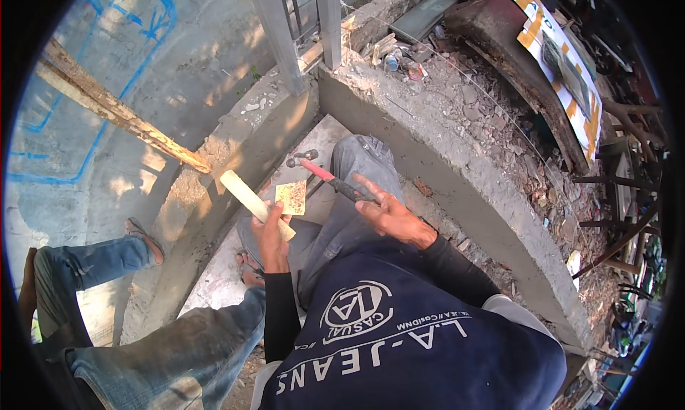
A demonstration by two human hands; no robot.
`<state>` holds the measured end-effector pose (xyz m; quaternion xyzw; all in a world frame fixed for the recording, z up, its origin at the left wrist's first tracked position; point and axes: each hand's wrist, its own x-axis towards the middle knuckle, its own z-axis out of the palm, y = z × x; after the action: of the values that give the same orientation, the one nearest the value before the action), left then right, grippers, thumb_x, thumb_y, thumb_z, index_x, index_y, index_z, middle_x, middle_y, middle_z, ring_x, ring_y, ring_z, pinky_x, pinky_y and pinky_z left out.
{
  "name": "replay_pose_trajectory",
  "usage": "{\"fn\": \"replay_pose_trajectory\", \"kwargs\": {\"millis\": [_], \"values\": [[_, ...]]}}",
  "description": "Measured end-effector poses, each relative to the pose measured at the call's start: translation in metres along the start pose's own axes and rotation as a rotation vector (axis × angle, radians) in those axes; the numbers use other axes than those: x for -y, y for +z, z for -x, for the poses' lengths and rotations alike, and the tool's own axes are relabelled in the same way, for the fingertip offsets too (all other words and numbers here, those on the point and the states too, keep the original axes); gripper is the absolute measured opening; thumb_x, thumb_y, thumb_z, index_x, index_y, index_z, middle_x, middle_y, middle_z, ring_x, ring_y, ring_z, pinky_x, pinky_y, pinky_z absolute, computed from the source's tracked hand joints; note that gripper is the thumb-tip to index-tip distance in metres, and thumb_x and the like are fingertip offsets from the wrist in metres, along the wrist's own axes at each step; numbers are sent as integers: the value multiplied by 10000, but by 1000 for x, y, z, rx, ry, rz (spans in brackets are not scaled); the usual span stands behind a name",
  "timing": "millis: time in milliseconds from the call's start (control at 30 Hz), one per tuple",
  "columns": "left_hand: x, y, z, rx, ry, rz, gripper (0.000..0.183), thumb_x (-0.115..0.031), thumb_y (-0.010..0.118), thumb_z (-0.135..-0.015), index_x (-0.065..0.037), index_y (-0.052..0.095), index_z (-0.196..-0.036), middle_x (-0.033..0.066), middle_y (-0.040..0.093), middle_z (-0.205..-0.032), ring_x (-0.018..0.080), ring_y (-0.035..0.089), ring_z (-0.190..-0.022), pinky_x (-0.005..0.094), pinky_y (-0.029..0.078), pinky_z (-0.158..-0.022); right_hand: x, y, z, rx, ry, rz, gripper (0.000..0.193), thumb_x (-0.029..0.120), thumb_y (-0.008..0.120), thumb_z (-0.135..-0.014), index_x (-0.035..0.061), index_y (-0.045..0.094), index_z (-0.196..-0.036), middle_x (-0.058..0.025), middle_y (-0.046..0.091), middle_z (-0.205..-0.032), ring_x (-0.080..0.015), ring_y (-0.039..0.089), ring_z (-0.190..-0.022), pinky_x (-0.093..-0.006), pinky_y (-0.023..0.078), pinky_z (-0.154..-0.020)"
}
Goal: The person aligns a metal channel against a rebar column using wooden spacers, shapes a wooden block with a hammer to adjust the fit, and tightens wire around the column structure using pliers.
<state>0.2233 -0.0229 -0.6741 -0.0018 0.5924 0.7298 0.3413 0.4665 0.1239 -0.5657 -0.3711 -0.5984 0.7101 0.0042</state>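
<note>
My left hand point(272, 242) is closed around a pale wooden strip point(244, 194), which slants up to the left past my fingers. A small square yellowish piece point(292, 196) with reddish specks sticks out beside the strip, also at my left fingers; its material is unclear. In my right hand point(394, 220) is a hammer point(320, 170) with a dark metal head and a red handle with a black grip. Its head points up and to the left, above my bent knee point(362, 157). The fingers of that hand are partly stretched along the grip.
Low grey cement walls point(457, 185) meet in a corner ahead of me. A grey metal post point(330, 24) rises there. Rubble point(485, 117) and a bent board point(510, 60) lie right. A wooden pole point(128, 110) leans at left. Another person's jeans-clad leg point(178, 346) is close by.
</note>
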Motion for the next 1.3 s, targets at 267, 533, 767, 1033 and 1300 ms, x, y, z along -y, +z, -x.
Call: {"fn": "replay_pose_trajectory", "kwargs": {"millis": [267,533,767,1033,1300], "values": [[19,88,-13,250,-152,-112,390,-39,747,-849,-12,517,-1163,110,626,-1022,192,669,-905,316,576,-735,-16,-74,102,113,-12,-103,780,287,586,-1014,93,120,-1609,-114,640,-889,-107,570,-683,-288,473,-616],[87,246,-17,617,-240,-359,420,-57,740,-864,15,563,-1238,109,682,-1026,172,687,-876,299,573,-716,-76,-110,87,-629,142,-92,371,354,559,-1012,26,560,-1186,-20,521,-688,-137,460,-594,-348,382,-518],[132,334,-21,733,348,-822,295,-121,746,-779,37,672,-1017,233,716,-872,403,701,-874,469,537,-769,-69,-146,93,-852,82,532,396,397,484,-1043,12,563,-1096,-278,575,-719,-495,575,-692,-537,414,-645],[132,337,-19,645,643,-933,361,-71,773,-744,49,653,-1062,274,692,-915,468,662,-893,504,528,-783,-79,-170,78,-761,57,816,292,306,487,-1050,30,525,-1135,-246,587,-621,-474,596,-617,-556,447,-613],[126,337,-24,611,460,-860,355,-70,784,-733,64,653,-1035,292,693,-906,459,681,-895,482,536,-782,-55,-182,63,-682,39,893,268,273,504,-1041,6,523,-1053,-259,536,-587,-470,574,-573,-544,412,-527]]}}
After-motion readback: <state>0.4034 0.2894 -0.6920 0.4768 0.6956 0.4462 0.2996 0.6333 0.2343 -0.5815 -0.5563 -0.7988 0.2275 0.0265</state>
